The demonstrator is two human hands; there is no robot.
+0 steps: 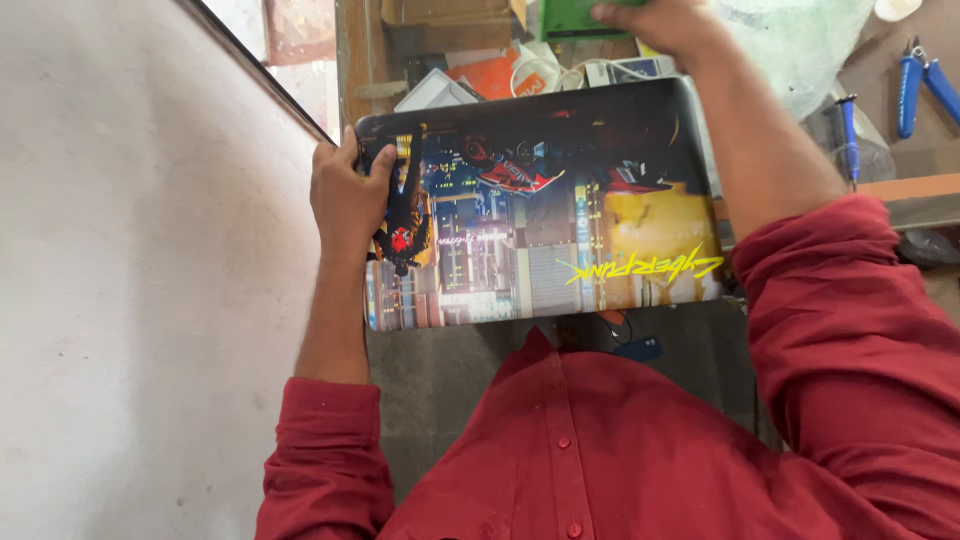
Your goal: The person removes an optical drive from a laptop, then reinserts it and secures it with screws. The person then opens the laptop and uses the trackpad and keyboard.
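Glossy skin: laptop [540,200] lid is wrapped in a shiny printed city-scene cover, dark with a yellow patch; slippery stuff, so I judge a firm pinch beats a light one.
Laptop place: closed, lid up, lying flat between my chest and the clutter at the back of the counter [440,370].
Left grip: left hand [348,195] clamps the laptop's left edge, thumb over the top, fingers curled under out of sight; closed tight on it.
Right grip: right hand [665,22] reaches beyond the laptop's far edge, fingers closed on a green box [572,18]; how much of it I hold, I cannot tell, the picture cuts it off.
Beyond the laptop: white cables and an orange packet [490,72] just past its far edge.
Right of the laptop: blue-handled pliers [925,85] and a blue screwdriver [850,130], well apart from both hands.
Doing it well: keep the left hand steady so the laptop stays level while the right works; lift the box clear of the cables.
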